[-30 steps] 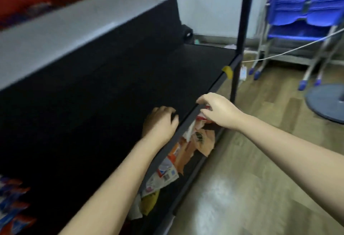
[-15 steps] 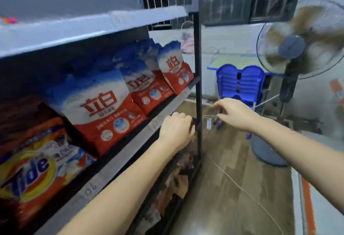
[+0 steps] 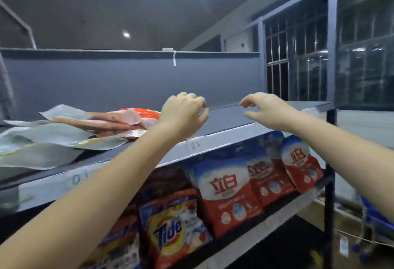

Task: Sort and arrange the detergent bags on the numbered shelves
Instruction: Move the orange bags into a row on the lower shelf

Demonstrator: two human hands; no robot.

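Three red-and-blue detergent bags [image 3: 232,196] upright on the lower shelf [image 3: 266,224], one Tide bag [image 3: 170,232] beside, flat bags [image 3: 85,128] piled on top shelf [image 3: 223,138], left hand [image 3: 183,115] curled empty, right hand [image 3: 266,110] loosely open above.

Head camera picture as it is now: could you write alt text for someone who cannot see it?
Two bare hands reach over the top shelf of a rack, the left hand curled, the right hand loosely open, neither holding a bag. Flat, crumpled bags lie at the shelf's left; below stand a Tide bag and red-and-blue detergent bags.
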